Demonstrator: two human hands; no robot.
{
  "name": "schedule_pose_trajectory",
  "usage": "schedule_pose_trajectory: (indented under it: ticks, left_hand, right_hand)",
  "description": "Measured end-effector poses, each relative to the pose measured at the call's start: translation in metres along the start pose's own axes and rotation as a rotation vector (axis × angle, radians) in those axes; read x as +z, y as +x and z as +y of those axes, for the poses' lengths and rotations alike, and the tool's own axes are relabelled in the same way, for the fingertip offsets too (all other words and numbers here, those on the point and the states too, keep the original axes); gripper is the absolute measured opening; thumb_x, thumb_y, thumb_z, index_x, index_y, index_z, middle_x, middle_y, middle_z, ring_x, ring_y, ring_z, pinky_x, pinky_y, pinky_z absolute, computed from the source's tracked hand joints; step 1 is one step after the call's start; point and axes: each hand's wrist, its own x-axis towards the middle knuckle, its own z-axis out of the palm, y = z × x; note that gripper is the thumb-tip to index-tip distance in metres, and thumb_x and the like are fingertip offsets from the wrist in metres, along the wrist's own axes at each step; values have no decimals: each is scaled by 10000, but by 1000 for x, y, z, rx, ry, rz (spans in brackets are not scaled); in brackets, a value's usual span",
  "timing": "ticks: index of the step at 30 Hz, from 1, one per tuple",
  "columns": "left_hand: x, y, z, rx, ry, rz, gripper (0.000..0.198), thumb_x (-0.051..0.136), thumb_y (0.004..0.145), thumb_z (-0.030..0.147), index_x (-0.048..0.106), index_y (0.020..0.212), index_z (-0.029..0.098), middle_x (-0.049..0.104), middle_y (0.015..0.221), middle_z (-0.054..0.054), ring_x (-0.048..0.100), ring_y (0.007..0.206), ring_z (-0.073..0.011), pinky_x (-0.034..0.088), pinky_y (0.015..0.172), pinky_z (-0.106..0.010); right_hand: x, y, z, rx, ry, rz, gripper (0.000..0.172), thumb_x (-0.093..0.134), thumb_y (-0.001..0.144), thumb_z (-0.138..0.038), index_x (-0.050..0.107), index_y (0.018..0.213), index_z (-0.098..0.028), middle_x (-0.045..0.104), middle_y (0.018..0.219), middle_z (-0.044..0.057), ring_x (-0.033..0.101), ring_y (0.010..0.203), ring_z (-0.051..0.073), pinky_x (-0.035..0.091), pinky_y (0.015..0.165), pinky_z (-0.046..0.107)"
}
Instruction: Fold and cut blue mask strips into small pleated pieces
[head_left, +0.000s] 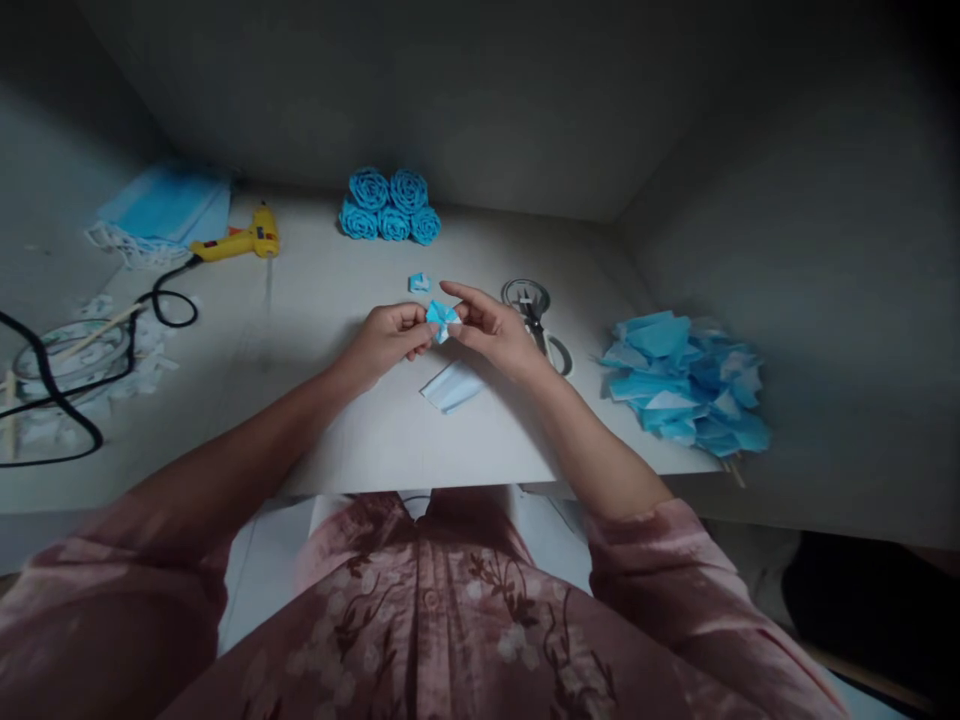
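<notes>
A small folded blue piece point(442, 320) is pinched between both my hands above the white table point(337, 420). My left hand point(386, 340) closes its fingers on the piece's left side. My right hand point(491, 325) grips the right side, its index finger stretched over the top. Just beneath them lies a pale blue folded strip point(452, 385). Another small blue scrap point(418, 283) rests on the table a little beyond my hands.
Several finished blue rolled roses point(390, 207) sit at the back. A yellow glue gun point(238, 240) with a black cord point(52, 390) and blue face masks point(161, 205) lie left. Scissors point(536, 315) lie right of my hands; a heap of blue cut pieces point(686, 380) sits far right.
</notes>
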Motion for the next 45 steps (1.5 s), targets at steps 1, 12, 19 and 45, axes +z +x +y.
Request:
schedule_pose_trajectory:
  ticks: [1, 12, 19, 45]
  left_hand:
    - [0, 0, 0, 5, -5, 3, 207, 731, 798, 255, 604, 650, 184, 605, 594, 23, 498, 501, -69, 388, 501, -213]
    - [0, 0, -1, -5, -34, -8, 200, 765, 782, 277, 604, 701, 189, 634, 644, 19, 516, 532, -73, 401, 511, -213]
    - [1, 0, -1, -6, 35, 27, 149, 721, 772, 200, 601, 684, 194, 585, 591, 35, 497, 524, -80, 387, 508, -213]
    - [-5, 1, -8, -9, 5, 104, 176, 778, 782, 338, 727, 738, 175, 679, 637, -17, 529, 536, -95, 400, 541, -233]
  right_hand:
    - [1, 0, 2, -1, 9, -8, 698, 799, 908, -553, 636, 1502, -225, 606, 921, -9, 600, 849, 169, 549, 882, 352]
    - [6, -2, -2, 5, 74, 19, 642, 773, 944, -533, 641, 1509, -257, 672, 995, 23, 675, 940, 202, 580, 980, 397]
    - [-4, 0, -5, 18, 51, 101, 593, 781, 929, -574, 716, 1404, -225, 737, 1058, 52, 685, 1005, 207, 574, 996, 381]
    - [-124, 4, -21, 109, -694, 472, 316, 676, 980, -321, 781, 1243, -181, 789, 1001, 99, 740, 955, 265, 583, 915, 412]
